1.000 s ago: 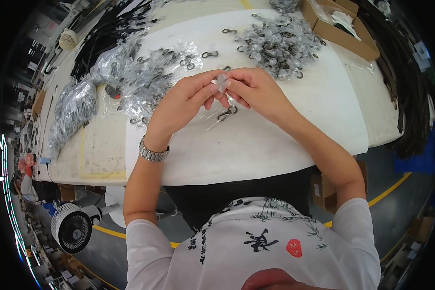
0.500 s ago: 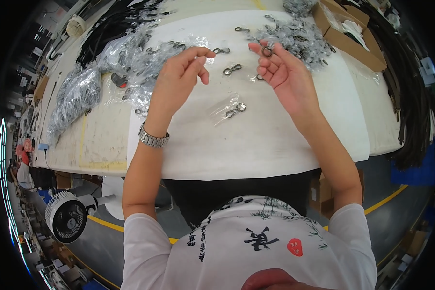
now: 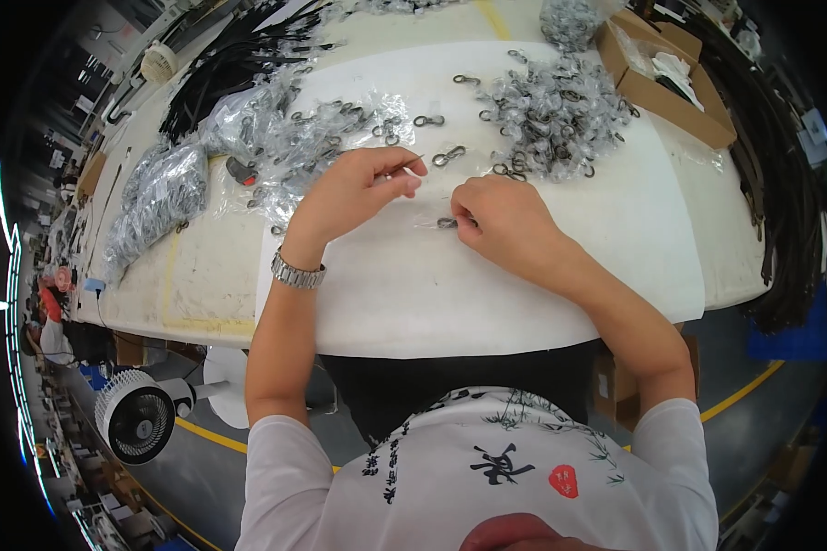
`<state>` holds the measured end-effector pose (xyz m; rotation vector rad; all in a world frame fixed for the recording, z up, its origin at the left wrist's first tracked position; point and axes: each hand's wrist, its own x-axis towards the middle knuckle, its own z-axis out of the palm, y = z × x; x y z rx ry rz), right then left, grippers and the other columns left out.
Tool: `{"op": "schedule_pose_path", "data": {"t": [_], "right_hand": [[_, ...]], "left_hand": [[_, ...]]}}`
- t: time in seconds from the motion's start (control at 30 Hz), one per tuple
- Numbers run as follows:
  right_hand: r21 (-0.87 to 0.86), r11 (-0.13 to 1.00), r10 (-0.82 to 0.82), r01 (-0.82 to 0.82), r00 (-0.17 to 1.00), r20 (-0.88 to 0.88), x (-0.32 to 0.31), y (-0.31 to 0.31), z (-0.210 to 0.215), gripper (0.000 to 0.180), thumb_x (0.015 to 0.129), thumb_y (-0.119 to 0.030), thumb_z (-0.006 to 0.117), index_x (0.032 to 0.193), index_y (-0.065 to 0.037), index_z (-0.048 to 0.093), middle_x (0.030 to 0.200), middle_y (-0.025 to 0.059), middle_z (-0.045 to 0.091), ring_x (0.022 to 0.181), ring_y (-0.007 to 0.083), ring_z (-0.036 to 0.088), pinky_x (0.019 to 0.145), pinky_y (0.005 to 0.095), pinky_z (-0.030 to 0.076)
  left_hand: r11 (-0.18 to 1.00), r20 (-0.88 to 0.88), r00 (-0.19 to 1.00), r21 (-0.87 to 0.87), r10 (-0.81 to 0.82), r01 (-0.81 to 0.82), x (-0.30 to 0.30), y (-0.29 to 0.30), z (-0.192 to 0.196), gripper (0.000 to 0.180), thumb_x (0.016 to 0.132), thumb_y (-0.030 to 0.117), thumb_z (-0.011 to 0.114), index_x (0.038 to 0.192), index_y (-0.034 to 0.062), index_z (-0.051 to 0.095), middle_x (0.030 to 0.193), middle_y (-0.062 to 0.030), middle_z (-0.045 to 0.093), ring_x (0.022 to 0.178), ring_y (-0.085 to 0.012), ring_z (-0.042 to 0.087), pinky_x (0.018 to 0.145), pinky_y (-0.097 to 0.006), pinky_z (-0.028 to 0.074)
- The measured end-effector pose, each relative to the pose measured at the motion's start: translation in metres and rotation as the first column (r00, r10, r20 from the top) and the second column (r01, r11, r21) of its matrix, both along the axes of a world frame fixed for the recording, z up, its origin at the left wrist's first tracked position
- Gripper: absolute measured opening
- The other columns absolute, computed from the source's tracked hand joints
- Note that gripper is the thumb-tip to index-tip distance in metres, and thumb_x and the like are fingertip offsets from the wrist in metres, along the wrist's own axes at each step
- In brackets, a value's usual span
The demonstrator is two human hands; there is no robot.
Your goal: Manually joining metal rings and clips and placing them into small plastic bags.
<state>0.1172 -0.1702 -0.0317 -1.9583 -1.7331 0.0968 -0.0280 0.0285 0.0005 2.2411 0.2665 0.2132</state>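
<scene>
My right hand [image 3: 510, 225] is closed, palm down, over the middle of the white sheet. Its fingertips are on a small metal snap hook [image 3: 447, 222] in clear film, one end of which pokes out to the left. Opposite it, my left hand [image 3: 354, 193] hovers with curled fingers, its thumb and forefinger slightly apart; I see nothing held in it. Just beyond the hands lie a loose snap hook [image 3: 448, 156] and, farther off, another snap hook [image 3: 428, 120].
A heap of wrapped hooks [image 3: 560, 115] is at the far right, and a looser pile of wrapped hooks [image 3: 326, 133] at the left. A bulging clear bag [image 3: 161, 197], black straps [image 3: 216, 64], an open cardboard box [image 3: 708, 115] and dark straps [image 3: 790, 220] flank the sheet.
My right hand has turned from palm-up to palm-down and come nearer, onto the wrapped snap hook; the hook at its fingers earlier is gone from them. My left hand has come nearer too.
</scene>
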Motion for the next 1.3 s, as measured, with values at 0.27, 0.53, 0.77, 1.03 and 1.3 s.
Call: {"op": "schedule_pose_path", "data": {"t": [0.27, 0.53, 0.77, 1.03, 1.3], "right_hand": [[-0.039, 0.995, -0.100, 0.096, 0.988, -0.121, 0.017, -0.003, 0.001, 0.008, 0.084, -0.007, 0.069, 0.091, -0.001, 0.068, 0.084, 0.0135, 0.071, 0.079, 0.0310, 0.068, 0.075, 0.0412, 0.054], [0.033, 0.997, 0.081, -0.076, 0.974, -0.211, 0.026, -0.007, 0.003, 0.020, 0.089, -0.012, 0.075, 0.104, 0.000, 0.073, 0.085, 0.0112, 0.071, 0.074, 0.0234, 0.069, 0.074, 0.0348, 0.055], [0.076, 0.989, -0.025, 0.127, 0.650, -0.760, 0.035, 0.012, -0.007, 0.019, 0.096, -0.014, 0.072, 0.104, 0.003, 0.070, 0.085, 0.0069, 0.073, 0.072, 0.0130, 0.067, 0.068, 0.0276, 0.053], [0.093, 0.976, -0.004, 0.196, 0.443, -0.897, 0.041, 0.011, -0.001, 0.015, 0.099, -0.014, 0.071, 0.102, 0.001, 0.071, 0.082, 0.0021, 0.070, 0.072, 0.0075, 0.063, 0.067, 0.0224, 0.052], [0.222, 0.941, 0.048, 0.255, 0.550, -0.834, 0.038, 0.007, 0.006, 0.017, 0.101, -0.015, 0.069, 0.103, 0.002, 0.072, 0.078, -0.0004, 0.067, 0.070, 0.0064, 0.060, 0.064, 0.0213, 0.049]], "left_hand": [[0.926, 0.071, 0.976, 0.335, -0.207, 0.172, 0.012, -0.028, -0.030, 0.028, 0.085, 0.011, 0.076, 0.112, 0.0065, 0.071, 0.100, -0.0142, 0.071, 0.087, -0.0309, 0.068, 0.074, -0.038, 0.054], [0.973, 0.119, 0.992, 0.229, -0.031, 0.003, 0.020, -0.026, -0.032, 0.016, 0.087, 0.013, 0.073, 0.096, 0.0005, 0.072, 0.082, -0.0125, 0.071, 0.074, -0.0257, 0.066, 0.071, -0.037, 0.054], [0.906, -0.047, 0.995, -0.412, 0.087, -0.099, 0.017, -0.011, -0.018, 0.021, 0.099, 0.019, 0.068, 0.093, -0.0002, 0.073, 0.078, -0.0020, 0.069, 0.059, -0.0047, 0.052, 0.052, -0.023, 0.041], [0.788, -0.060, 0.995, -0.607, 0.079, -0.099, 0.019, -0.020, -0.016, 0.028, 0.105, 0.025, 0.063, 0.105, -0.0014, 0.071, 0.087, -0.0050, 0.073, 0.048, -0.0007, 0.041, 0.044, -0.017, 0.032], [0.661, -0.031, 0.996, -0.749, -0.078, 0.028, 0.020, -0.026, -0.021, 0.027, 0.103, 0.020, 0.065, 0.113, -0.0052, 0.069, 0.091, -0.0065, 0.072, 0.049, 0.0004, 0.040, 0.045, -0.015, 0.030]]}}
